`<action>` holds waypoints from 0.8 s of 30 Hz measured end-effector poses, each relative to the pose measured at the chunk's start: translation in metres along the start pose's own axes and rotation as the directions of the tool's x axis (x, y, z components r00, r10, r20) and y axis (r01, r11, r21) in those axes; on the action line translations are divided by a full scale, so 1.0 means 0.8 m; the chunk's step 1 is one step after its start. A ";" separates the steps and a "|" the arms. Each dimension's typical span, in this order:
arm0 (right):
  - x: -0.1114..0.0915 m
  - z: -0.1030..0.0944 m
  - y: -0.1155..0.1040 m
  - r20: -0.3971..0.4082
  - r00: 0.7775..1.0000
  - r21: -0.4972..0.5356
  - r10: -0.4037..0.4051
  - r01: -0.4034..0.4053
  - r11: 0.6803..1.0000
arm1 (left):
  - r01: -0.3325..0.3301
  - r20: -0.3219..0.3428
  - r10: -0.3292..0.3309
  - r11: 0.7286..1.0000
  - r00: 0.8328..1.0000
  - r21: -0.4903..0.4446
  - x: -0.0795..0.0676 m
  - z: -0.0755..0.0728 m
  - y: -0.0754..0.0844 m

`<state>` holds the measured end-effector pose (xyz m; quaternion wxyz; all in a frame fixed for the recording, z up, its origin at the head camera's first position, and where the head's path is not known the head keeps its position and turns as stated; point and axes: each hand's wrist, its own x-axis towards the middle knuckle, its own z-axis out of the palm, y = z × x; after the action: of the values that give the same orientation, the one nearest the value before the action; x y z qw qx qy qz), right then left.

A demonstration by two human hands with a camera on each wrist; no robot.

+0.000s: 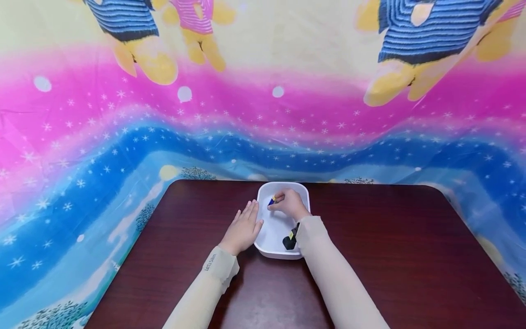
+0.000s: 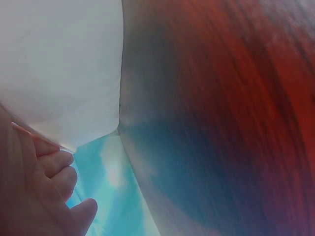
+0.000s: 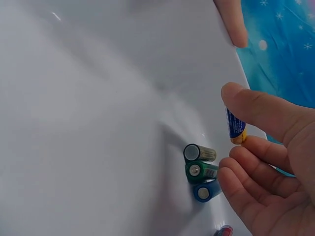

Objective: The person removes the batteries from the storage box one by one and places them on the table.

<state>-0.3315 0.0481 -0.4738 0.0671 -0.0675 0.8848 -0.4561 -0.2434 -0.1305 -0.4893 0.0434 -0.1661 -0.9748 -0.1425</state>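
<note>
My right hand is over the far part of a white plastic bin. Thumb and fingers pinch a blue battery with a yellow end, held tilted above the bin floor. Below it, in the right wrist view, lie a gold-and-dark battery, a green battery and a blue battery side by side. A red-ended battery shows partly at the lower edge. My left hand lies along the bin's left rim, fingers extended; its fingertips are at the bin's outer wall.
The bin stands on a dark red-brown wooden table, close to its far edge. Behind the table hangs a printed cloth. A black device with a yellow patch sits at the right wrist, over the bin's near end.
</note>
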 end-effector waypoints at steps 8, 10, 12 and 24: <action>-0.008 -0.006 -0.005 0.007 0.999 -0.020 -0.033 0.033 0.999 | 0.003 0.000 -0.003 1.000 1.000 -0.015 -0.001 0.001 -0.001; -0.010 -0.008 -0.007 0.010 0.999 -0.022 -0.042 0.042 0.999 | 0.000 -0.007 0.000 1.000 1.000 -0.015 -0.001 0.002 -0.002; -0.012 -0.010 -0.009 0.014 0.999 -0.023 -0.051 0.051 0.998 | -0.001 -0.008 0.001 1.000 1.000 -0.017 0.000 0.003 -0.002; -0.026 -0.021 -0.017 0.035 0.994 -0.057 -0.101 0.103 0.993 | 0.001 -0.007 -0.001 1.000 1.000 -0.031 0.000 0.005 -0.004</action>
<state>-0.3130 0.0578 -0.4516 0.0559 -0.1219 0.8920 -0.4318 -0.2443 -0.1320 -0.4941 0.0441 -0.1659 -0.9724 -0.1580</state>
